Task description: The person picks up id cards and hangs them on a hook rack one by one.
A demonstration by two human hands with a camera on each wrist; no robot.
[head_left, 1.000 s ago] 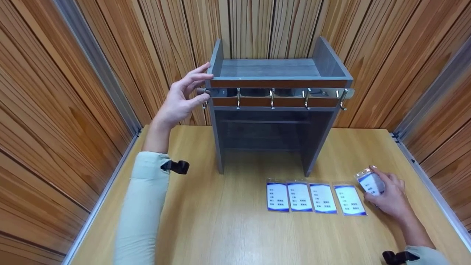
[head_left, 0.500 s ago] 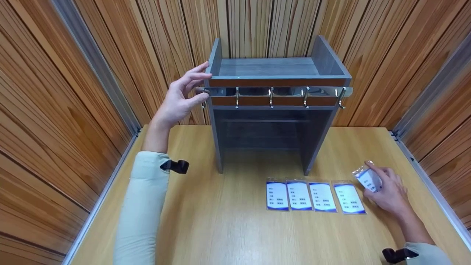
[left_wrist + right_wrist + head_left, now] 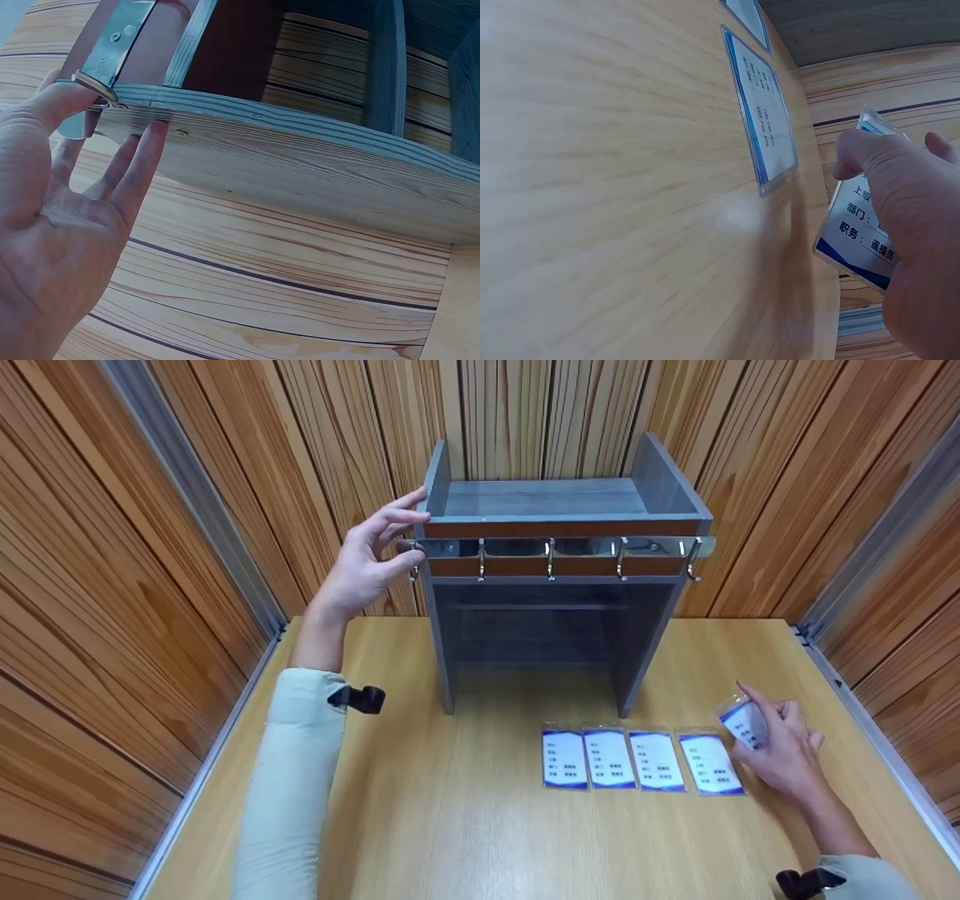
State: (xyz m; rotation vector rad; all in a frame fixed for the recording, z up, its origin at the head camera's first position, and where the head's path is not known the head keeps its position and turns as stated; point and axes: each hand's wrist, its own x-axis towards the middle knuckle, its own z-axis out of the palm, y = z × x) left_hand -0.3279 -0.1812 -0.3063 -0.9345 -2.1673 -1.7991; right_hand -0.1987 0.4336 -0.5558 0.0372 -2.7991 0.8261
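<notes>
There are in total 5 cards (image 3: 657,761), of which 4 lie on 1 table (image 3: 480,840) and 1 is held; also 1 rack (image 3: 547,499), 1 rail (image 3: 517,547) and 5 hooks (image 3: 551,561); 2 hands (image 3: 367,561) and 2 sleeves (image 3: 289,787).

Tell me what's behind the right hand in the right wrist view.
Behind the right hand, a white card with blue edging and dark print shows, with the wood-plank wall beyond. The hand covers part of the card, so its print there cannot be read.
</notes>
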